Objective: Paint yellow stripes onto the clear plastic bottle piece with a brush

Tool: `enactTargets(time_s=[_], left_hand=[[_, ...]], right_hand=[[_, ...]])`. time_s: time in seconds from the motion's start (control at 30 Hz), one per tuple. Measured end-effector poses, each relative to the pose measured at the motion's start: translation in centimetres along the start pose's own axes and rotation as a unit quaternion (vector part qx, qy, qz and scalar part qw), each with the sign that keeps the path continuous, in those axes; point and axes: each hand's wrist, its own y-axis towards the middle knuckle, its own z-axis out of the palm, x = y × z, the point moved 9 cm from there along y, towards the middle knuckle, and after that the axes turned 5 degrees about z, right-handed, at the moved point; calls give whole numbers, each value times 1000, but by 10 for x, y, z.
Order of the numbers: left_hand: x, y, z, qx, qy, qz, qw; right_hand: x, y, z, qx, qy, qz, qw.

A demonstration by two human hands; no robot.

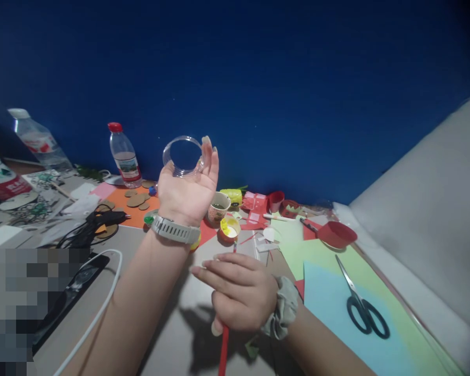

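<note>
My left hand [188, 193] is raised, palm up, its fingers and thumb curled around a clear plastic ring-shaped piece [183, 171]. My right hand [238, 292] is lower and closer, closed on a red-handled paintbrush [224, 350]. The brush's narrow end shows beyond the fingers, near a small cup of yellow and white paint [230, 230]. Behind that cup stands a patterned paper cup [219, 207] with liquid in it. A yellow round thing below my left wrist is mostly hidden.
Black-handled scissors [361, 305] lie on blue paper [325, 292] at right, near a red dish [337, 235]. On the left are a red-capped bottle [126, 159], cork discs [136, 199], black cables [97, 222] and a white cord [115, 284]. A blue wall [297, 94] rises behind.
</note>
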Motion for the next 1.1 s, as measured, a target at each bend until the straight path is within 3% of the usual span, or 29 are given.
enactTargets(time_s=[0.23, 0.3, 0.33, 0.43, 0.5, 0.6, 0.67, 0.87, 1.1], left_hand=[[-2, 1, -6, -9, -5, -25, 1000], [-4, -5, -17, -14, 47, -13, 999], [-5, -11, -25, -15, 87, 0, 996], [-5, -37, -65, -52, 232, 43, 970], [5, -58, -97, -86, 282, 40, 955], [29, -82, -143, -129, 314, -29, 940], [38, -91, -162, -147, 320, -55, 934], [46, -95, -170, -113, 345, -77, 928], [73, -96, -188, -53, 394, -179, 900]], right_hand=[[-2, -6, 2, -6, -53, -37, 998], [-17, -12, -12, -74, -62, -2, 995], [-31, -18, -25, -137, -68, 44, 987], [-88, -53, -54, -312, -26, 234, 920], [-125, -89, -55, -413, 35, 365, 834], [-150, -116, -37, -429, 53, 422, 797], [-159, -131, -24, -426, 55, 448, 784], [-171, -163, -4, -407, 57, 515, 753], [-182, -170, 0, -402, 74, 546, 732]])
